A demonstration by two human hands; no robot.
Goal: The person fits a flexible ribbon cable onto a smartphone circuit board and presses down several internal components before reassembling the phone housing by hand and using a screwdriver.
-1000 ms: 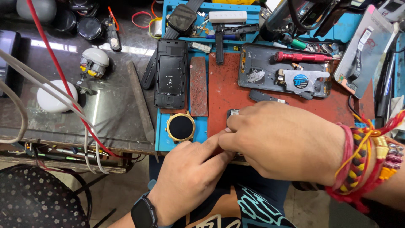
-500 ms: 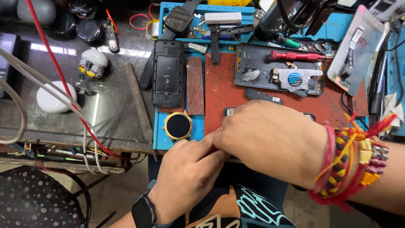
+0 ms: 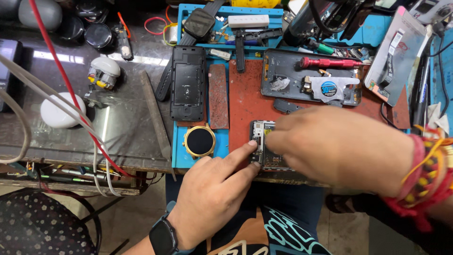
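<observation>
A small phone circuit board (image 3: 262,141) lies at the near edge of a red work mat (image 3: 245,104). My left hand (image 3: 212,193), with a dark smartwatch on its wrist, reaches up from below, and its index and middle fingertips pinch the board's left edge. My right hand (image 3: 339,151), with red and yellow thread bands on the wrist, comes in from the right. It covers the board's right part, and its closed fingertips rest on the board's top. What lies under that hand is hidden.
A round gold-rimmed watch (image 3: 199,141) sits just left of the board. Behind it lie a black phone frame (image 3: 188,89) and a brown strip (image 3: 218,97). A grey phone housing (image 3: 292,80) and a red screwdriver (image 3: 330,62) lie at the back. Red and white cables (image 3: 71,89) cross the left bench.
My right hand has slid to the right and uncovered the board's left end. My left fingers have stretched out to the board's edge.
</observation>
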